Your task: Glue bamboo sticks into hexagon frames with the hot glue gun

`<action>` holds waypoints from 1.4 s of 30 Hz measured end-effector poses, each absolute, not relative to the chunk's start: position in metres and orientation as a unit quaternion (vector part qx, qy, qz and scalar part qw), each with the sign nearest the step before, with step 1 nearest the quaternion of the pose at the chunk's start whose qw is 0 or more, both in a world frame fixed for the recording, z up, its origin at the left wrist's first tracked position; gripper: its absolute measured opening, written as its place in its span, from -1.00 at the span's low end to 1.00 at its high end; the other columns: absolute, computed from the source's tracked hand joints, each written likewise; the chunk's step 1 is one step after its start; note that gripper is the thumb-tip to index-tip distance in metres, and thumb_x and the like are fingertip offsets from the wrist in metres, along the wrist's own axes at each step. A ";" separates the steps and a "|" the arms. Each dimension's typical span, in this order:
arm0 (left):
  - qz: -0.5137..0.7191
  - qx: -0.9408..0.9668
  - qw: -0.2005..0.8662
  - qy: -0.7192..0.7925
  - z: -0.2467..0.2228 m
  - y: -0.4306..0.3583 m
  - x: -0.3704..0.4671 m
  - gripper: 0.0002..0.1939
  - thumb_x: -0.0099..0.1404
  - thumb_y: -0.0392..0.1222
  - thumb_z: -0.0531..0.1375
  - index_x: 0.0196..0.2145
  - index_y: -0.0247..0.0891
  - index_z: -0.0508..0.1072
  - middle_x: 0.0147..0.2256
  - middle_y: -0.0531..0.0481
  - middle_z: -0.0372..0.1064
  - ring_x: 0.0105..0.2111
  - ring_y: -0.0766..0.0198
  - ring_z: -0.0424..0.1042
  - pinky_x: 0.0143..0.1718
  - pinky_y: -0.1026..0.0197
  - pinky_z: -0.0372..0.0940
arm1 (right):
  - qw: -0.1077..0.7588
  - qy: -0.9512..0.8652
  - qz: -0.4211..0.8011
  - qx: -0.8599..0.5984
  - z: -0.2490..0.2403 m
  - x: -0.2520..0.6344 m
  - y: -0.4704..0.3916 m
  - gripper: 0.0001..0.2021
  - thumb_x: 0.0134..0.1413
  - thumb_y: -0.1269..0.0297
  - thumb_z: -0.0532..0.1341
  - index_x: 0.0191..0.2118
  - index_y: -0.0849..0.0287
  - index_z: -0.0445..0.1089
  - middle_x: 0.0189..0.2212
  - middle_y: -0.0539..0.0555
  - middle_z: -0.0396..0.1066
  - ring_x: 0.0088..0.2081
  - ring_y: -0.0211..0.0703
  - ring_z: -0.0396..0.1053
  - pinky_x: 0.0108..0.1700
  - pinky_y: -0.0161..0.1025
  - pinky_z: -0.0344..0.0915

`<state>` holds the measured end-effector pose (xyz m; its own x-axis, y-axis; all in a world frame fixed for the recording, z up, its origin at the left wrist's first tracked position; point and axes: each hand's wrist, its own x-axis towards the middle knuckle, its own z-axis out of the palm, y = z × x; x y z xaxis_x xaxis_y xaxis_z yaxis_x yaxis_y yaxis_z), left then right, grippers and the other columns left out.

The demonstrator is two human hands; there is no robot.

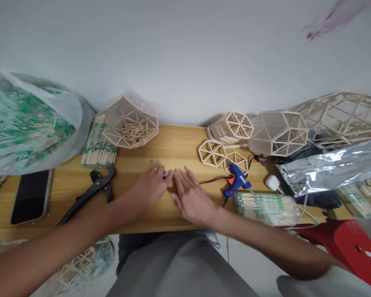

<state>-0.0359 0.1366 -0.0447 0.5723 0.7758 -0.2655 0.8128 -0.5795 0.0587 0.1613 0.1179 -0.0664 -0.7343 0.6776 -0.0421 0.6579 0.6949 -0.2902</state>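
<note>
Over the middle of the wooden table, my left hand is closed, slightly blurred, with a small grey thing at its fingertips that I cannot make out. My right hand lies palm down beside it, fingers stretched forward, the fingertips of both hands close together. Right of my right hand, a blue hot glue gun rests near two wooden-stick hexagons with spokes. To the left of my left hand lie black-handled pliers or cutters.
A stick-built container holds loose short sticks. Bundled wrapped chopsticks, a phone and a stuffed plastic bag stand left. Rightward are stacked hexagons, stick frames, a chopstick pack, foil wrapping and a red stool.
</note>
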 end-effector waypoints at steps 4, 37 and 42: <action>-0.110 0.883 0.095 0.447 -0.051 0.120 -0.034 -0.50 0.46 -0.41 0.02 0.29 -0.35 0.42 -0.03 -0.31 0.49 -0.01 -0.05 0.47 0.03 -0.02 0.35 | 0.036 -0.921 0.146 -0.359 -0.068 0.168 0.101 -0.36 0.53 0.22 0.01 0.42 0.76 0.12 0.40 0.67 0.18 0.48 0.34 0.16 0.53 0.31 0.03; -0.075 0.870 0.131 0.470 -0.061 0.111 -0.023 -0.49 0.47 -0.40 -0.02 0.31 -0.40 0.39 0.01 -0.41 0.48 0.04 -0.13 0.48 0.07 -0.13 0.40 | 0.052 -0.908 0.129 -0.394 -0.076 0.180 0.093 -0.36 0.48 0.39 0.05 0.52 0.65 -0.04 0.41 0.62 0.18 0.50 0.32 0.12 0.52 0.40 -0.02; -0.092 0.878 0.143 0.448 -0.060 0.089 -0.026 -0.43 0.42 -0.40 0.06 0.35 -0.29 0.36 0.04 -0.33 0.47 0.02 -0.08 0.48 0.06 -0.05 0.36 | 0.059 -0.917 0.144 -0.367 -0.077 0.183 0.068 -0.40 0.46 0.40 0.08 0.47 0.65 0.07 0.39 0.58 0.25 0.47 0.32 0.18 0.50 0.35 0.10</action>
